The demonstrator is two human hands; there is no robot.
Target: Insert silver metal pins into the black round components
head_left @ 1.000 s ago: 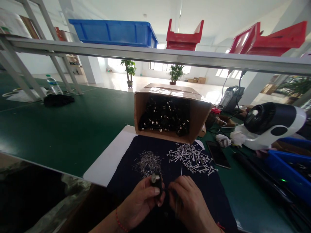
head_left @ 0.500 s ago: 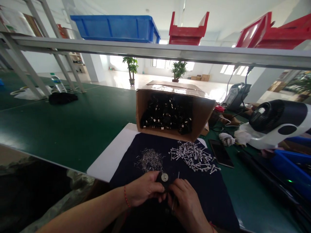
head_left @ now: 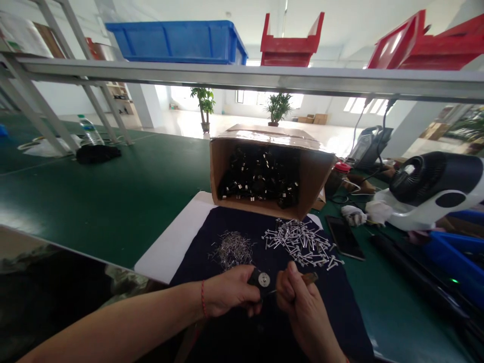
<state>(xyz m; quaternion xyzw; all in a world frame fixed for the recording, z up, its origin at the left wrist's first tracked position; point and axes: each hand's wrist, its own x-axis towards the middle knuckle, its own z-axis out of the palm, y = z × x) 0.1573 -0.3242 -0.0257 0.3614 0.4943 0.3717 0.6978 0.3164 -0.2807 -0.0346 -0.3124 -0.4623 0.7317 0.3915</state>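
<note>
My left hand (head_left: 229, 291) is closed around a small black part with a round silver face (head_left: 263, 279), held low over a dark blue cloth (head_left: 333, 302). Right beside it, my right hand (head_left: 298, 302) is closed on a thin tool with a brownish handle (head_left: 309, 277), its slim tip pointing at the part. Beyond my hands on the cloth lie a tangle of fine wire pieces (head_left: 232, 248) and a heap of silver pins (head_left: 302, 243). Behind them a cardboard box (head_left: 313, 181) lies on its side, full of black parts.
A green table (head_left: 113, 201) spreads to the left, with a water bottle (head_left: 89, 132) far off. To the right are a phone (head_left: 344, 237), a white and black fan (head_left: 434, 194) and blue trays (head_left: 454, 252). A metal rail (head_left: 242, 75) carries blue and red bins overhead.
My left hand turned the black part so its silver face points up and shifted slightly right. My right hand drew back a little, and the tool's handle now shows.
</note>
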